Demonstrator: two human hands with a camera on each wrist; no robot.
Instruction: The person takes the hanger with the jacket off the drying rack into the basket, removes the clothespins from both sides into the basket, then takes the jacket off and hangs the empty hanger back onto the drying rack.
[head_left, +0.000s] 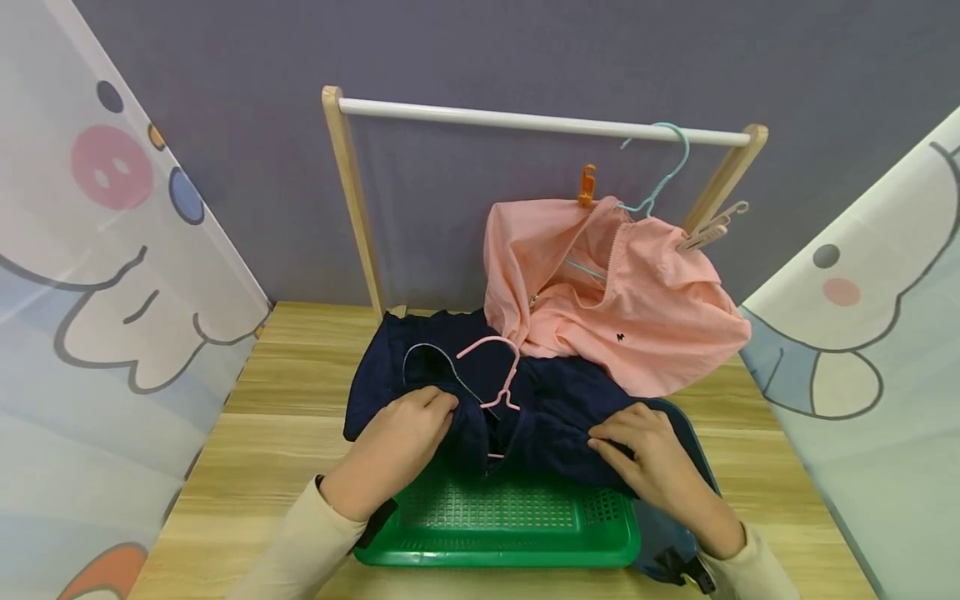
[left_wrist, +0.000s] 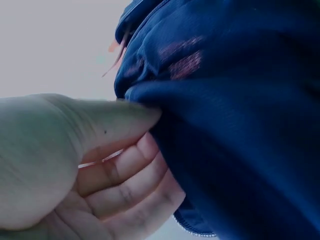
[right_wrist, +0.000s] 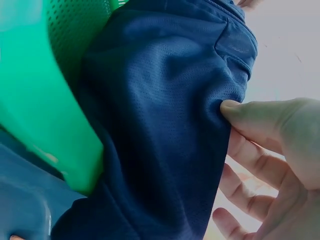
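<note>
Garment [head_left: 555,417], navy, lies spread over the back of a green basket [head_left: 495,557] and onto the table [head_left: 300,392] behind, its collar open in a loop trimmed with a pale line. A pink hanger [head_left: 506,395] sits in it: the hook rises above the neck, and a bit of the bar shows through the front opening. A zip [right_wrist: 227,12] runs along the neck edge.

The left hand [head_left: 414,425] pinches the cloth beside the collar between thumb and fingers. The right hand [head_left: 641,446] grips the far side, thumb on one face of the edge, forefinger behind it, the other fingers loosely bent.

A blue bin [head_left: 663,533] stands just beside the basket, at its right, partly covered by the right arm. Behind, a pink jacket [head_left: 652,325] hangs from a turquoise hanger [head_left: 686,150] hooked on a white rod [head_left: 525,119]; its lower part touches the garment. An orange clip [head_left: 587,185] and a beige clip [head_left: 712,229] grip its top. Wooden posts [head_left: 352,192] hold the rod. Cartoon curtains [head_left: 900,275] flank both sides, with a grey backdrop [head_left: 225,125] behind.
</note>
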